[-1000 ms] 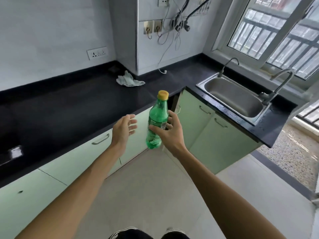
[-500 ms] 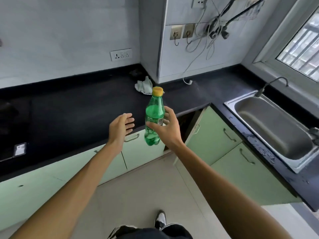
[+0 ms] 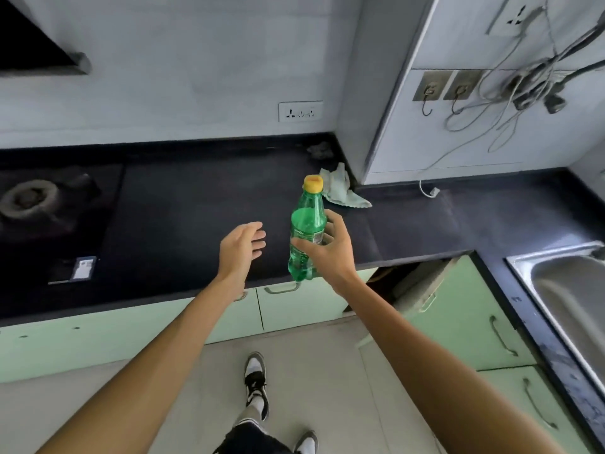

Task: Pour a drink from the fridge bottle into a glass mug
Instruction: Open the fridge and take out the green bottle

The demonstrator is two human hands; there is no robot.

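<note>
Two bare hands are out in front of me above the front edge of the black stone countertop (image 3: 196, 204). My right hand (image 3: 330, 249) is wrapped around the lower body of the green plastic bottle with the yellow cap (image 3: 307, 224), thumb across the label, and holds it upright with a slight tilt, cap on. Its base hangs just off the counter's front edge, in front of the pale green cabinet doors (image 3: 294, 306). My left hand (image 3: 240, 249) is empty, fingers loosely spread and curled, palm turned toward the bottle, near it but not touching. A crumpled pale cloth (image 3: 342, 190) lies at the counter's back, beside the wall corner. The gas burner (image 3: 27, 198) sits at the counter's left end, and the steel sink (image 3: 573, 299) at the right edge. I see no glass mug in this view.
</note>
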